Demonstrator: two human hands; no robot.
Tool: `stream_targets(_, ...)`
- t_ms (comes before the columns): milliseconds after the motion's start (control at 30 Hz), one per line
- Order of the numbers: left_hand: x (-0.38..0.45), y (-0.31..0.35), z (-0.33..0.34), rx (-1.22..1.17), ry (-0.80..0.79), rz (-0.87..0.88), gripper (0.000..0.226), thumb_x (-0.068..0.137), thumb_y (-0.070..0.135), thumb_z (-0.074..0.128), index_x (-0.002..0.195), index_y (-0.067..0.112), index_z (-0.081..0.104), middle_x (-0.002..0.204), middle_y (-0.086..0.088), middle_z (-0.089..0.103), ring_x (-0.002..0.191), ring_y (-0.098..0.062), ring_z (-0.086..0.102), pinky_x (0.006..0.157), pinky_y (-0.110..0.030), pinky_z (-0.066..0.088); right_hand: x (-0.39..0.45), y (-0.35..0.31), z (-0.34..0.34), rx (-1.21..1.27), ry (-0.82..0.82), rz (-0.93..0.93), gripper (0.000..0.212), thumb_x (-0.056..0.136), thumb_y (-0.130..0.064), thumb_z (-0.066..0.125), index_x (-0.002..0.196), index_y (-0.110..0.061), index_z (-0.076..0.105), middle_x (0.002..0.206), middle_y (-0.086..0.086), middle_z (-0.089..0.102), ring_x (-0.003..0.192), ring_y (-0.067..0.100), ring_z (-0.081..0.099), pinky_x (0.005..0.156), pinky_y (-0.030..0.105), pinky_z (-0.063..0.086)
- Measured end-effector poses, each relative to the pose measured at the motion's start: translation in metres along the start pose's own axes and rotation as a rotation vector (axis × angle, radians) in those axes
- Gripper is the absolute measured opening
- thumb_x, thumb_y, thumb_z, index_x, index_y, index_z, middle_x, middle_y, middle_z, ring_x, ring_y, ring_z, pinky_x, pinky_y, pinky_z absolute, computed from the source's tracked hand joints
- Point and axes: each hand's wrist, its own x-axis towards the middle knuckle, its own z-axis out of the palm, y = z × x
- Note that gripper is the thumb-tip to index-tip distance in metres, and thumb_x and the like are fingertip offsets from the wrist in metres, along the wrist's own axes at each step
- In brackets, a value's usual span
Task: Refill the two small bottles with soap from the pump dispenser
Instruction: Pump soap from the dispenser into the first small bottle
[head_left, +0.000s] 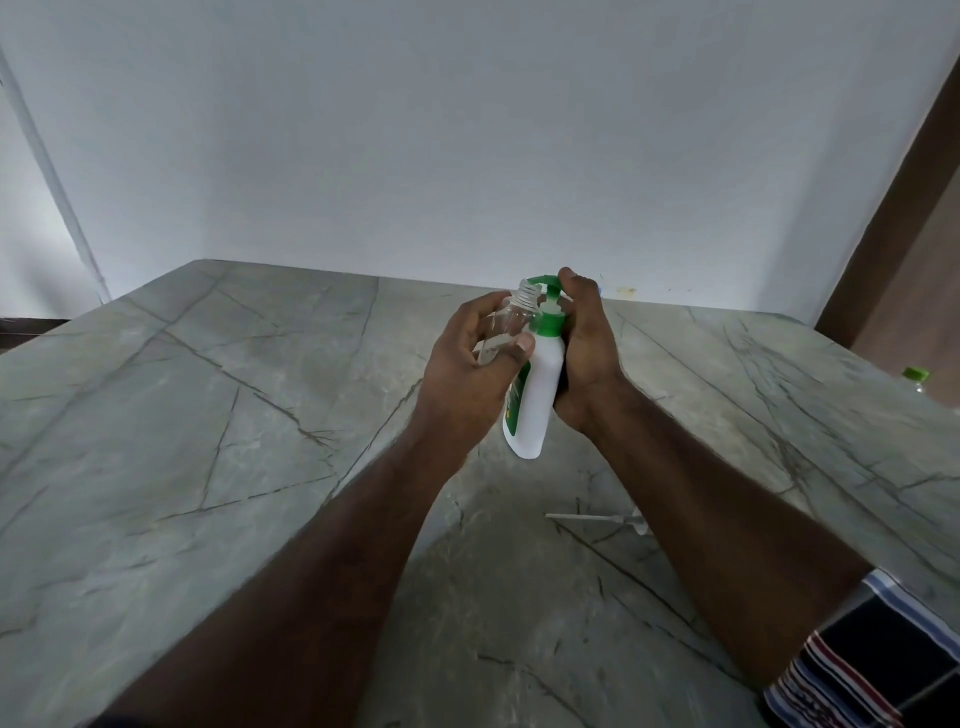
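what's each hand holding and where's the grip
Left hand grips the clear small bottle around its body. Right hand grips the white pump dispenser by its body, thumb on the pump head.

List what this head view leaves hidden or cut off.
- Soap level in the clear small bottle: left hand covers its body.
- Pump dispenser label: turned away, behind the left thumb.
- Thin pump tube on the counter: its head hidden by the right forearm.
- Green-capped bottle: cut by the right edge.
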Motion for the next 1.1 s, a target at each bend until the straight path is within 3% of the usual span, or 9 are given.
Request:
stream_targets(300, 0.003, -0.002, 0.0, -0.003, 0.012, -0.011, 0.038, 0.094, 0.015, 0.066, 0.129, 0.024, 0.055, 0.12, 0.006, 0.066, 0.109, -0.011, 0.065, 0.095, -0.04, 0.057, 0.003, -0.001, 0.002, 0.041, 0.012, 0.01, 0.037, 0.086, -0.047, 0.049, 0.077, -0.018, 0.07, 0.081, 0.004, 0.067, 0.078, 0.023, 0.062, 0.082, 0.038, 0.044)
stream_targets(433, 0.002, -0.004, 0.001, 0.009, 0.014, -0.01, 0.039, 0.094, 0.017, 0.066, 0.13, 0.027, 0.054, 0.117, 0.015, 0.065, 0.106, -0.003, 0.064, 0.092, -0.032, 0.057, 0.003, 0.0, 0.001, 0.05, 0.01, 0.01, 0.037, 0.086, -0.048, 0.049, 0.078, -0.017, 0.069, 0.083, 0.005, 0.067, 0.079, 0.024, 0.061, 0.082, 0.039, 0.044)
stream_targets(567, 0.003, -0.004, 0.002, 0.023, 0.019, -0.01, 0.041, 0.095, 0.02, 0.067, 0.133, 0.027, 0.053, 0.12, 0.014, 0.063, 0.108, -0.004, 0.063, 0.092, -0.032, 0.057, 0.001, 0.0, -0.001, 0.039, -0.001, 0.006, 0.044, 0.091, -0.052, 0.045, 0.084, -0.017, 0.071, 0.088, 0.007, 0.069, 0.083, 0.025, 0.063, 0.088, 0.04, 0.046)
stream_targets(700, 0.003, -0.003, 0.004, 0.045, 0.023, -0.009, 0.04, 0.095, 0.023, 0.066, 0.131, 0.033, 0.051, 0.113, 0.026, 0.059, 0.106, 0.003, 0.061, 0.089, -0.024, 0.055, -0.002, -0.002, 0.002, 0.013, 0.025, 0.012, 0.05, 0.094, -0.058, 0.04, 0.091, -0.017, 0.07, 0.088, 0.006, 0.072, 0.082, 0.023, 0.067, 0.096, 0.044, 0.048)
stream_targets(767, 0.003, -0.003, 0.005, 0.042, 0.023, -0.009, 0.039, 0.095, 0.024, 0.066, 0.13, 0.034, 0.051, 0.115, 0.025, 0.06, 0.107, 0.001, 0.061, 0.09, -0.025, 0.055, -0.002, -0.003, 0.003, 0.013, 0.043, 0.006, 0.051, 0.095, -0.058, 0.041, 0.088, -0.019, 0.072, 0.087, 0.005, 0.072, 0.081, 0.023, 0.067, 0.098, 0.045, 0.047)
stream_targets(900, 0.003, -0.004, 0.005, 0.032, 0.047, -0.007, 0.04, 0.095, 0.023, 0.066, 0.132, 0.03, 0.053, 0.117, 0.022, 0.061, 0.106, 0.004, 0.061, 0.089, -0.026, 0.056, -0.004, -0.003, 0.006, 0.022, 0.057, 0.003, 0.049, 0.097, -0.053, 0.041, 0.078, -0.021, 0.073, 0.08, 0.003, 0.073, 0.074, 0.019, 0.068, 0.086, 0.037, 0.05)
stream_targets(1100, 0.005, -0.005, 0.001, 0.049, 0.095, -0.007, 0.044, 0.092, 0.024, 0.069, 0.133, 0.029, 0.053, 0.123, 0.01, 0.063, 0.11, -0.006, 0.062, 0.092, -0.041, 0.058, -0.002, -0.004, 0.012, 0.057, 0.085, 0.007, 0.047, 0.097, -0.045, 0.046, 0.07, -0.021, 0.076, 0.078, 0.004, 0.072, 0.072, 0.02, 0.067, 0.077, 0.032, 0.051)
